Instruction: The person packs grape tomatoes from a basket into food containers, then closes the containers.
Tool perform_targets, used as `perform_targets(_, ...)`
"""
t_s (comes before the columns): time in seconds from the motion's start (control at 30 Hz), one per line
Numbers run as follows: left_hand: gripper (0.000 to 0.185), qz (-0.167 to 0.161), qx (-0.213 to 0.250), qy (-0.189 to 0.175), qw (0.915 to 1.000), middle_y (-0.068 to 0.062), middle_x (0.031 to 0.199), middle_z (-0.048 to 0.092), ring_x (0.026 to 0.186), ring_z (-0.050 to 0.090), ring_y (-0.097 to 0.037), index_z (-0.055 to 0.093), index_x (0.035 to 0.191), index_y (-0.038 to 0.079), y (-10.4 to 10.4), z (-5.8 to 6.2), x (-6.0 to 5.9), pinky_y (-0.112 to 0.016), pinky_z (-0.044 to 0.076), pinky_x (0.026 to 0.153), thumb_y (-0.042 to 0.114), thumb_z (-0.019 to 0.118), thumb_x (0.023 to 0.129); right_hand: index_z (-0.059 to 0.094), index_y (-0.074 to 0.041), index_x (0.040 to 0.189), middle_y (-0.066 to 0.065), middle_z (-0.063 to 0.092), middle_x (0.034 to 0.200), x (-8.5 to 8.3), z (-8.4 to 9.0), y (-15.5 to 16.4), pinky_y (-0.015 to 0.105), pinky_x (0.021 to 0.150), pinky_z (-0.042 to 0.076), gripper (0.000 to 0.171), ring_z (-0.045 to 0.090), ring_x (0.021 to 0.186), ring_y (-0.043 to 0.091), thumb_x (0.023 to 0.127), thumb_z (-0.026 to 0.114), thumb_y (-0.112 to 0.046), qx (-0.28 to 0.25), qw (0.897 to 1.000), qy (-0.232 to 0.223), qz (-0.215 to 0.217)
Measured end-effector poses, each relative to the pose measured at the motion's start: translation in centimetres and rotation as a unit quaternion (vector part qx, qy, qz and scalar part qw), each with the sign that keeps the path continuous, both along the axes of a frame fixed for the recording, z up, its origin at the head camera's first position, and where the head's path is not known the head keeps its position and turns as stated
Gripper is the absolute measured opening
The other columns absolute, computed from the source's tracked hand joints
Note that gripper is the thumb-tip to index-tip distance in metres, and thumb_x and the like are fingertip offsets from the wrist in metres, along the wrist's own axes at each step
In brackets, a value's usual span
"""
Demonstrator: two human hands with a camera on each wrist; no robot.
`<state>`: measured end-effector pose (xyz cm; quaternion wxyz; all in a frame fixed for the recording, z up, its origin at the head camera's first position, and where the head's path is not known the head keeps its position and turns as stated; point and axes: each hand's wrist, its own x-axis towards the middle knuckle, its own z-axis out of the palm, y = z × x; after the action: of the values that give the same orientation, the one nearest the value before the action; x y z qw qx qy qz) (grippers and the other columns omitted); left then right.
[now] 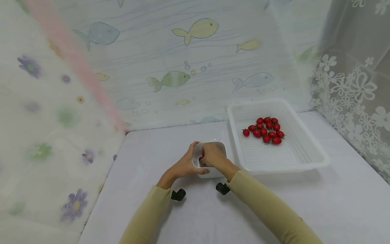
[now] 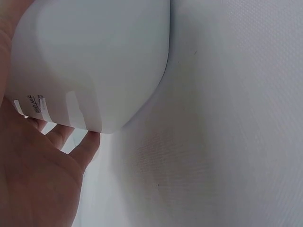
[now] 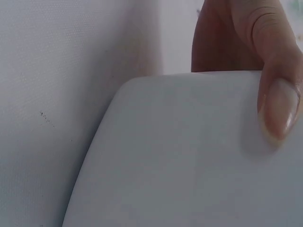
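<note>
A white, rounded square container (image 1: 211, 173) stands on the table in the head view. My left hand (image 1: 185, 166) grips its left side, thumb along the front wall. In the left wrist view, several fingers of that hand lie against the container wall (image 2: 94, 61), beside small printed lettering. My right hand (image 1: 213, 156) reaches down inside the container, fingers curled. A bit of a red cherry tomato (image 1: 201, 158) shows at those fingertips, the remainder hidden by the hand. The right wrist view shows the container (image 3: 165, 151) and the left thumb (image 3: 280, 111), not the right hand.
A white perforated basket (image 1: 237, 142) stands right of the container, with several red cherry tomatoes (image 1: 263, 131) towards its back. White cloth covers the table (image 1: 146, 149). Fish-patterned sheeting (image 1: 170, 79) hangs behind, and a lace curtain (image 1: 362, 88) hangs at the right.
</note>
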<state>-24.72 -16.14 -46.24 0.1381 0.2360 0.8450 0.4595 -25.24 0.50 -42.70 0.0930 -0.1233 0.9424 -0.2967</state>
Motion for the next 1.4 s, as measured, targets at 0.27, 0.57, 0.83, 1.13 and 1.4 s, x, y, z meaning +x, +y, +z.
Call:
perform_targets(0.27,0.115,-0.006,0.013,-0.004,0.9999,-0.006,0.160,0.027,0.147,0.030,-0.021,0.011,0.160,0.018,-0.1,-0.1,-0.1,-0.052,0.029,0.119,0.033,0.089,0.076,0.068,-0.004,0.081,0.005,0.065,0.079,0.1,0.5,-0.1,0.030,0.062,0.049,0.018,0.056,0.074,0.019,0.082,0.085,-0.010,0.010,1.000,-0.022,0.007)
perform_targets(0.57,0.116,-0.011,0.012,-0.006,0.9999,0.001,0.151,0.037,0.137,0.041,-0.016,0.012,0.159,0.020,-0.1,-0.3,-0.1,-0.046,0.037,0.113,0.038,0.090,0.075,0.071,-0.005,0.099,0.004,0.072,0.094,1.4,2.1,0.7,0.037,0.078,0.053,0.025,0.063,0.084,0.020,0.087,0.081,-0.025,0.099,0.993,0.043,0.038)
perform_targets(0.83,0.111,-0.014,0.033,-0.021,0.9991,0.003,0.144,0.042,0.130,0.046,-0.018,0.012,0.157,0.023,-0.2,-0.3,0.3,-0.043,0.044,0.108,0.034,0.089,0.078,0.067,0.002,0.116,0.015,0.069,0.120,3.5,4.3,2.5,0.046,0.095,0.052,0.032,0.062,0.110,0.030,0.094,0.074,-0.022,0.038,0.995,0.039,0.079)
perform_targets(1.13,0.112,-0.023,0.041,-0.018,0.9987,-0.002,0.147,0.041,0.130,0.047,-0.026,0.012,0.158,0.016,-0.1,-0.3,0.0,-0.044,0.049,0.104,0.029,0.088,0.078,0.061,0.000,0.132,0.016,0.060,0.138,4.6,5.9,5.1,0.050,0.109,0.045,0.043,0.052,0.133,0.034,0.095,0.072,-0.020,-0.003,0.991,0.025,0.130)
perform_targets(1.4,0.111,-0.015,0.030,-0.020,0.9992,0.000,0.148,0.039,0.130,0.046,-0.022,0.014,0.157,0.020,0.0,-0.4,-0.2,-0.044,0.048,0.105,0.030,0.090,0.077,0.060,-0.003,0.135,0.015,0.059,0.136,5.1,7.1,7.8,0.049,0.099,0.052,0.047,0.059,0.121,0.032,0.095,0.073,-0.025,-0.002,0.990,0.024,0.135)
